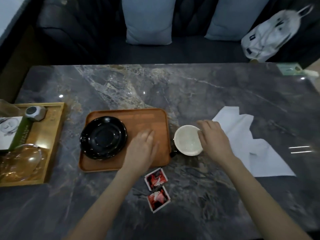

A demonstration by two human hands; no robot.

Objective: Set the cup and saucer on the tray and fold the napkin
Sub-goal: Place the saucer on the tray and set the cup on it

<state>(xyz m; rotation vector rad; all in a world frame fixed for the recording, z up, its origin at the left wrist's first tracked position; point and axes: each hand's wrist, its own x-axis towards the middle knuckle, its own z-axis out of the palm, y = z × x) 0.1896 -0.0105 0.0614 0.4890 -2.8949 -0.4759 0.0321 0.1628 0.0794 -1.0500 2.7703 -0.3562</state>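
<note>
The counter (199,94) is spreading widest, a polished dark stone veined in pale grey and catching glare; on it the napkin (245,144) is lying unfolded and creased, thin white paper or cloth, its long axis running from far-left to near-right, just beyond the right hand; the tray (147,116) is sitting left of centre, a matte orange-brown rectangle with rounded corners and a low lip, its long side running left to right; the saucer (103,138) is already resting on the tray's left half, glossy black and round with ringed ridges; the cup (187,140) is standing on the counter just beside the tray's right edge, round, pale inside, dark outside, so the coming move looks like a short carry leftward; the right hand (213,137) is nearer, its fingers pinching the cup's far-right rim; the left hand (144,145) is lying flat with straight fingers on the tray's right half.
</note>
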